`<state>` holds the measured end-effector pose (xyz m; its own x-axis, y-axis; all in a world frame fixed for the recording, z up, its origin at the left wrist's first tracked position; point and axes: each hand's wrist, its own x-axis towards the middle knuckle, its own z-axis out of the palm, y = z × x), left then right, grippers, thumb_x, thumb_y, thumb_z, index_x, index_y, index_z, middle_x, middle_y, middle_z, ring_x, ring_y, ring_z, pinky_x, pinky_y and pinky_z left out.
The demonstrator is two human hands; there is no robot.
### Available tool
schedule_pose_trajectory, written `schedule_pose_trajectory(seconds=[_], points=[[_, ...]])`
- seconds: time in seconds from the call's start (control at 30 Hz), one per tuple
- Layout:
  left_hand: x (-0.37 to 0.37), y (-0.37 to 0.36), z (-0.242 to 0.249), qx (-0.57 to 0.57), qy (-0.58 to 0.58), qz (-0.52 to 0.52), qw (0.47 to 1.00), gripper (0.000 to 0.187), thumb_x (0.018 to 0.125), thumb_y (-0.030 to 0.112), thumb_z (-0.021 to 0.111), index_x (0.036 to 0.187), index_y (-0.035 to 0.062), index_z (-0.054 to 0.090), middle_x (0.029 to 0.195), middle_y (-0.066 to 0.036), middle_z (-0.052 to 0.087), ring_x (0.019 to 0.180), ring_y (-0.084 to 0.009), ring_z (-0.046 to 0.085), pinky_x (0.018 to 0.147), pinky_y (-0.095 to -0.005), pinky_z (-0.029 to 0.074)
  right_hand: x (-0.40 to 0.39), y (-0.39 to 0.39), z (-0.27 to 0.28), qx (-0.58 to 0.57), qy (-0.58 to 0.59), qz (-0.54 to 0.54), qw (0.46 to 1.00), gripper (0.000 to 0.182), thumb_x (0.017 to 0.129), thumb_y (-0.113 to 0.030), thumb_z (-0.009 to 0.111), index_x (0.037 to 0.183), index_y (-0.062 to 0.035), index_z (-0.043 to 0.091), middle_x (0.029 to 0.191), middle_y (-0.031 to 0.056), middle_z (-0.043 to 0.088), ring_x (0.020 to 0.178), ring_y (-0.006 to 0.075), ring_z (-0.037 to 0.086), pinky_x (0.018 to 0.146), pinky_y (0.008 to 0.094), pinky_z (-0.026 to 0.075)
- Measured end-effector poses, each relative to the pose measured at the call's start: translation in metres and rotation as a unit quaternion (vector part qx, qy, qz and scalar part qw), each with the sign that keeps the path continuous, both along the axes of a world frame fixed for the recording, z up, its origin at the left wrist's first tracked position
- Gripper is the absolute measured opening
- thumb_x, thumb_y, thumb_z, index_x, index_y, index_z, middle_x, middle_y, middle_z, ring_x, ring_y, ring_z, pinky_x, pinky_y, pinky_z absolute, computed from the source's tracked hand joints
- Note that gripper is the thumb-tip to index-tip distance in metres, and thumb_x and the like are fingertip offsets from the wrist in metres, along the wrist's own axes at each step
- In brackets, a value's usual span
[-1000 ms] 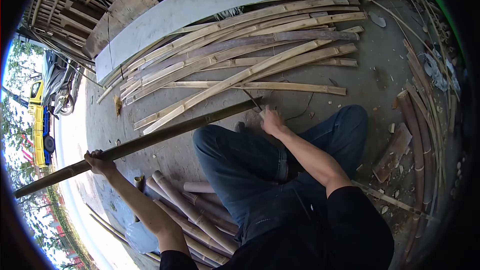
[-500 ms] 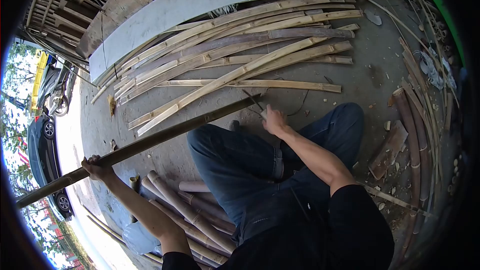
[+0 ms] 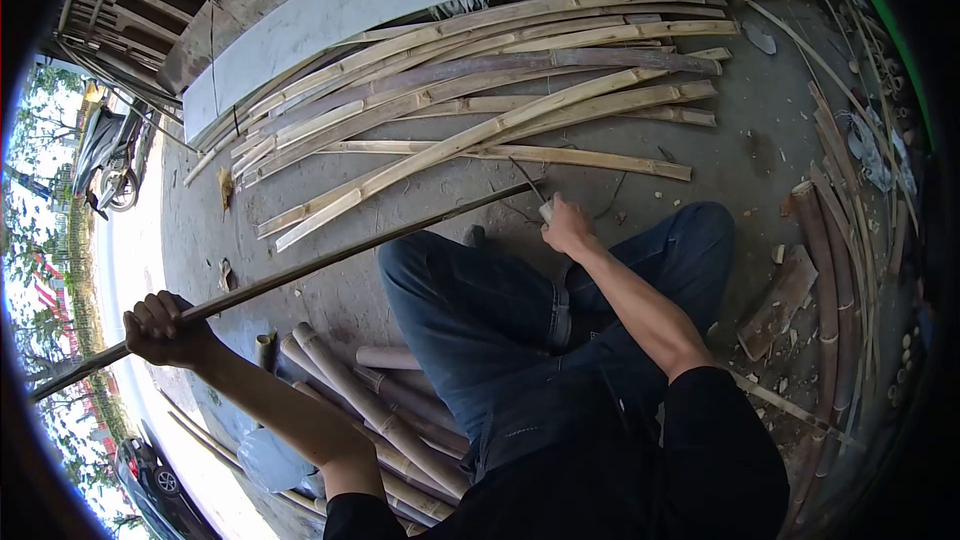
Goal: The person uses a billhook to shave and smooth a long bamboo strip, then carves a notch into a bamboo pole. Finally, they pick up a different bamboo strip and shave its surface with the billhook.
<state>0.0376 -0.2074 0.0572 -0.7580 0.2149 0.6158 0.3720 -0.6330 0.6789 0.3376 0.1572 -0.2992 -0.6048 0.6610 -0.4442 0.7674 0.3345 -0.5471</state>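
A long, dark bamboo strip (image 3: 320,265) slants across the view, its narrow edge turned up. My left hand (image 3: 168,328) is wrapped round it toward the left end. Beyond my knee, my right hand (image 3: 570,227) grips the pale handle of a thin-bladed knife (image 3: 525,178). Its dark blade points up and left, right at the far end of the strip. My crossed legs in jeans (image 3: 470,290) lie beneath the strip, which passes just beyond the left knee.
Several pale split bamboo strips (image 3: 480,140) lie on the floor ahead, near a long white board (image 3: 400,0). Round bamboo poles (image 3: 380,410) are piled at my left. To the right lie more poles (image 3: 825,290), a wooden block (image 3: 780,300) and shavings. A motorbike (image 3: 115,160) and car (image 3: 155,485) are outside.
The bamboo strip has turned from its broad face to its narrow edge. My left hand has shifted left, and my right hand with the knife slightly right and up.
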Motion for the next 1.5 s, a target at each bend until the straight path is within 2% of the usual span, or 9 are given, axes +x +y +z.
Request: schedule_pose_trajectory(seconds=[0.1,0.4,0.6,0.77,0.93,1.07,1.23,1.37,1.5], points=[[0.020,0.030,0.023,0.044,0.010,-0.062,0.997,0.041,0.101,0.017,0.043,0.061,0.0168,0.034,0.053,0.003,0.034,0.042,-0.0072,0.034,0.045,-0.0258,0.035,-0.002,-0.053,0.085,0.011,0.136,0.075,0.988,0.074,0.078,-0.026,0.076,0.136,0.0093,0.046,0.102,0.0340,0.067,0.099,0.0478,0.066,0.090,0.0494,0.053],[0.023,0.068,0.052,-0.017,0.030,-0.111,0.993,0.040,0.100,0.021,0.045,0.061,0.0175,0.034,0.054,0.004,0.033,0.044,-0.0076,0.033,0.049,-0.0262,0.037,0.006,-0.055,0.062,0.027,0.203,-0.006,0.979,0.069,0.076,-0.026,0.077,0.131,0.0087,0.052,0.100,0.0301,0.068,0.098,0.0449,0.067,0.088,0.0483,0.054],[0.021,0.090,0.051,-0.067,-0.045,0.188,0.979,0.039,0.097,0.024,0.053,0.063,0.0174,0.034,0.056,0.004,0.030,0.048,-0.0093,0.030,0.049,-0.0233,0.036,-0.009,-0.027,0.000,-0.025,0.082,-0.070,0.994,0.074,0.080,-0.027,0.076,0.138,0.0068,0.046,0.103,0.0298,0.068,0.096,0.0433,0.068,0.087,0.0495,0.055],[0.013,0.074,0.047,-0.083,-0.049,0.131,0.987,0.039,0.097,0.022,0.050,0.062,0.0175,0.034,0.055,0.004,0.030,0.047,-0.0090,0.031,0.049,-0.0235,0.036,-0.018,-0.060,0.095,0.017,0.109,0.050,0.993,0.065,0.081,-0.023,0.076,0.134,0.0013,0.048,0.100,0.0244,0.070,0.098,0.0423,0.068,0.087,0.0493,0.055],[0.019,0.064,0.043,-0.051,-0.036,0.116,0.991,0.037,0.095,0.019,0.052,0.064,0.0175,0.033,0.057,0.002,0.030,0.047,-0.0097,0.032,0.049,-0.0245,0.037,-0.014,0.009,-0.036,-0.061,0.018,-0.060,0.996,0.070,0.080,-0.022,0.074,0.139,0.0016,0.044,0.113,0.0262,0.068,0.107,0.0433,0.065,0.092,0.0506,0.053],[-0.001,0.050,0.033,-0.046,-0.044,0.057,0.996,0.031,0.094,0.016,0.054,0.068,0.0146,0.038,0.057,0.002,0.034,0.049,-0.0089,0.036,0.048,-0.0246,0.036,-0.018,-0.062,0.046,-0.026,0.170,0.009,0.985,0.067,0.080,-0.025,0.076,0.135,0.0011,0.048,0.104,0.0248,0.070,0.098,0.0464,0.067,0.087,0.0518,0.054],[-0.014,0.058,0.024,-0.044,-0.117,0.294,0.948,0.033,0.091,0.016,0.062,0.069,0.0129,0.037,0.061,0.001,0.033,0.054,-0.0139,0.040,0.052,-0.0274,0.037,-0.021,-0.004,-0.073,0.017,0.015,-0.093,0.995,0.065,0.081,-0.026,0.073,0.134,0.0000,0.046,0.103,0.0282,0.069,0.096,0.0456,0.067,0.086,0.0542,0.053],[-0.027,0.041,0.011,-0.041,-0.150,0.329,0.931,0.029,0.090,0.013,0.064,0.072,0.0095,0.042,0.061,-0.001,0.037,0.053,-0.0161,0.044,0.053,-0.0299,0.042,-0.026,-0.032,0.019,-0.010,0.048,0.024,0.999,0.065,0.082,-0.026,0.073,0.135,0.0002,0.046,0.098,0.0262,0.070,0.094,0.0449,0.068,0.084,0.0538,0.055],[-0.033,0.039,0.010,-0.045,-0.165,0.361,0.917,0.025,0.089,0.014,0.066,0.076,0.0057,0.047,0.063,-0.004,0.044,0.055,-0.0177,0.050,0.054,-0.0306,0.046,-0.043,-0.008,-0.065,0.035,-0.005,-0.107,0.994,0.068,0.082,-0.023,0.073,0.139,0.0014,0.044,0.102,0.0259,0.070,0.096,0.0448,0.068,0.086,0.0523,0.055]])
